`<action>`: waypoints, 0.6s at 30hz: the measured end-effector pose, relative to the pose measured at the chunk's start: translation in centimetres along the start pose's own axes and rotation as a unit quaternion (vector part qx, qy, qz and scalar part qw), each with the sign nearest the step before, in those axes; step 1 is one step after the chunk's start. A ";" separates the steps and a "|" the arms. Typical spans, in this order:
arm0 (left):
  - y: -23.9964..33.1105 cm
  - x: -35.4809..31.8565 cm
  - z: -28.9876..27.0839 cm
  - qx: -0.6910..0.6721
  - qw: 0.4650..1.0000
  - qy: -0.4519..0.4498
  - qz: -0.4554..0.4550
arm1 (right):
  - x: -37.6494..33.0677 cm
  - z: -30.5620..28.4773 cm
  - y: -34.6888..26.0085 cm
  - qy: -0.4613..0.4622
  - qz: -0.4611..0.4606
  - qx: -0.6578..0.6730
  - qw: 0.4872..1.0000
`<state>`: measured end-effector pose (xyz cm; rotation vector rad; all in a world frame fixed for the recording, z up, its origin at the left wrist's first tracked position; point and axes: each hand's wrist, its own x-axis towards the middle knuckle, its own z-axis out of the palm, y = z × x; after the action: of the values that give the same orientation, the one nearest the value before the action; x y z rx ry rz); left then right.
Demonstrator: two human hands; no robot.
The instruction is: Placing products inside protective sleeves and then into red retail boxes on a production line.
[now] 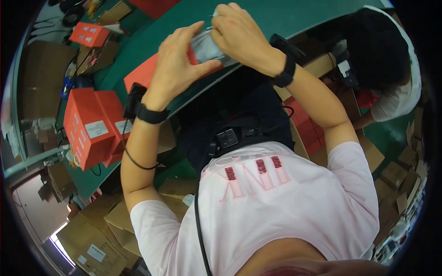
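Note:
A long red cardboard box lies at the edge of the green table, partly hidden beneath my left hand. My left thumb and fingers wrap around the box's right end, thumb on the near side and fingers on the far side. From that end a clear plastic bag with something pale grey inside sticks out; what it contains I cannot make out. My right hand pinches the bag's right part, its fingers curled in. Dark straps with small devices sit on both my wrists.
Red boxes stand at the table's left end, with another red box behind. The green table stretches away to the right. Cardboard cartons lie low at left. A person is close on the right, near more red boxes.

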<state>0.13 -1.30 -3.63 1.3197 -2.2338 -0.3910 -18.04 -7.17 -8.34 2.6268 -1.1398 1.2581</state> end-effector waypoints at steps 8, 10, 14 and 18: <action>0.4 0.2 0.9 -0.011 0.997 0.071 -0.024 | 2.9 -6.4 -0.5 0.074 0.091 0.205 0.972; 0.4 -0.2 1.5 0.014 0.997 0.066 -0.038 | 2.6 -6.3 1.0 0.041 0.216 0.253 0.942; 1.4 0.5 2.1 0.028 0.998 0.053 0.010 | 1.1 -6.3 4.4 0.138 0.251 0.298 0.911; 2.8 3.2 0.3 -0.021 0.997 0.077 0.017 | 3.1 -5.0 -0.4 0.203 0.209 0.254 0.922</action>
<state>-3.28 -2.73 -1.62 1.2458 -2.1050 -0.3111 -19.90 -7.23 -2.71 2.2662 -1.4968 2.3308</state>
